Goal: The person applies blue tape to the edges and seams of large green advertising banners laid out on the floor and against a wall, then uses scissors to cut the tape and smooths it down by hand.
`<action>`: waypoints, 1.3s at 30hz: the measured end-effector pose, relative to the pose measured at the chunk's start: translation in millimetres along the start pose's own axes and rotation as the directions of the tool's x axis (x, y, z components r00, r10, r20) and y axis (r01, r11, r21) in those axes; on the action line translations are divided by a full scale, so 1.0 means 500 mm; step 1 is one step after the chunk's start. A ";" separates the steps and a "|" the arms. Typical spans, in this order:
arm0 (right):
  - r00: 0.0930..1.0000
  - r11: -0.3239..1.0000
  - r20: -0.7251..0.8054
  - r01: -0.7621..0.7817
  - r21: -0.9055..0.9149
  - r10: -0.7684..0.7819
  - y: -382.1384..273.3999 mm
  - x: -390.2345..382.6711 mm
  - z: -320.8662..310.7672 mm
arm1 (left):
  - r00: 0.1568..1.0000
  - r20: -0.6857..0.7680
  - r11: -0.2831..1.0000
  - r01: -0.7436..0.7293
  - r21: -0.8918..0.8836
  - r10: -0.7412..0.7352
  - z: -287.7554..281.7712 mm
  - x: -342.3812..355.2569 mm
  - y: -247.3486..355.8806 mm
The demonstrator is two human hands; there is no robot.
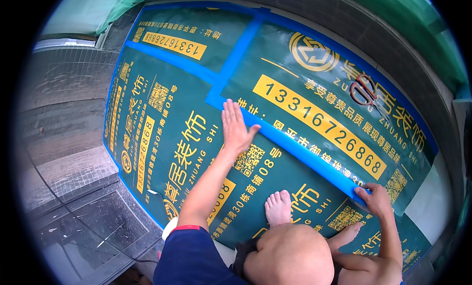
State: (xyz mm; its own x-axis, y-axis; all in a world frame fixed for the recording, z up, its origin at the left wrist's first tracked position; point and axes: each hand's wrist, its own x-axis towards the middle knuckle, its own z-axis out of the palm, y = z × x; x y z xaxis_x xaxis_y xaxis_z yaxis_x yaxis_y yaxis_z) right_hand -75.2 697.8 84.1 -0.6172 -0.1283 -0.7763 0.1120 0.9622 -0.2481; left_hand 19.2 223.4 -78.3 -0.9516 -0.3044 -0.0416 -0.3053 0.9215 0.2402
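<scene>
Holding blue tape [301, 153] across printed green sheeting [196, 94]!
Head view: the left hand [236, 133] lies flat, thumb spread at the tape's edge; the right hand [378, 200] pinches its lower end, strip running diagonally between, scissors [362, 91] beyond.

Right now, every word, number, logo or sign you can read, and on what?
Wording not copied out; by place:
Green sheets: large yellow characters and Latin letters, legible.
Yellow bar: dark digits, legible.
Round yellow logo, upper-right sheet: clear.
QR code: not readable by eye.
Small print, lower left: too small.
Blue tape, scissors: no text seen.
</scene>
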 end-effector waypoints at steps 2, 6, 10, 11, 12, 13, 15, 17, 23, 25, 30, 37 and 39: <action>1.000 1.000 0.003 0.013 0.007 -0.013 0.000 0.004 0.004 | 0.995 0.077 0.998 -0.060 0.025 0.058 0.002 -0.035 0.069; 0.999 1.000 0.025 0.020 -0.014 -0.020 -0.010 0.004 0.002 | 0.972 0.197 0.992 -0.128 -0.016 0.129 0.002 -0.089 0.191; 0.999 0.999 0.022 0.038 -0.031 -0.038 -0.016 0.007 0.000 | 0.932 0.250 0.962 -0.230 -0.146 0.261 0.021 -0.136 0.278; 0.999 0.998 0.022 0.039 -0.039 -0.038 -0.019 0.003 0.001 | 0.918 0.263 0.950 -0.256 -0.180 0.297 0.024 -0.144 0.298; 0.999 0.998 0.022 0.032 -0.047 -0.031 -0.022 0.001 0.001 | 0.902 0.276 0.936 -0.281 -0.212 0.334 0.024 -0.151 0.319; 1.000 0.998 0.023 0.023 -0.052 -0.022 -0.025 0.000 0.000 | 0.883 0.287 0.920 -0.307 -0.245 0.371 0.025 -0.158 0.339; 0.999 0.998 0.016 0.034 -0.050 -0.033 -0.025 0.001 -0.002 | 0.805 0.335 0.863 -0.395 -0.314 0.490 0.024 -0.169 0.387; 0.998 0.997 0.007 0.065 -0.041 -0.065 -0.014 0.009 0.009 | 0.753 0.309 0.803 -0.469 -0.367 0.581 0.036 -0.187 0.425; 0.977 0.967 0.129 0.137 0.214 -0.167 0.048 0.019 0.004 | 0.652 0.315 0.707 -0.511 -0.489 0.689 0.051 -0.185 0.489; 0.965 0.945 0.180 0.131 0.301 -0.191 0.067 0.012 0.010 | 0.637 0.354 0.721 -0.524 -0.453 0.685 0.046 -0.181 0.493; 0.942 0.865 0.127 0.225 0.448 -0.311 0.117 -0.040 0.050 | 0.608 0.412 0.735 -0.571 -0.367 0.678 0.048 -0.186 0.509; 0.971 0.924 0.021 0.218 0.314 -0.236 0.192 -0.080 0.023 | 0.547 0.466 0.710 -0.621 -0.333 0.696 0.025 -0.165 0.493; 0.987 0.969 0.059 0.136 0.205 -0.151 0.225 -0.104 -0.035 | 0.531 0.493 0.714 -0.617 -0.331 0.689 0.020 -0.158 0.493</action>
State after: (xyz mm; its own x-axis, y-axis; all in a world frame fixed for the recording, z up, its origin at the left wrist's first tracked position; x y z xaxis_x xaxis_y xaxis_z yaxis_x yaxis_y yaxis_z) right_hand -44.2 816.7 106.4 -0.5798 -0.2862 -0.7628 0.1841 0.8660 -0.4649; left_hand 18.6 476.8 -25.4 -0.7331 0.5918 -0.3352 0.3810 0.7656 0.5183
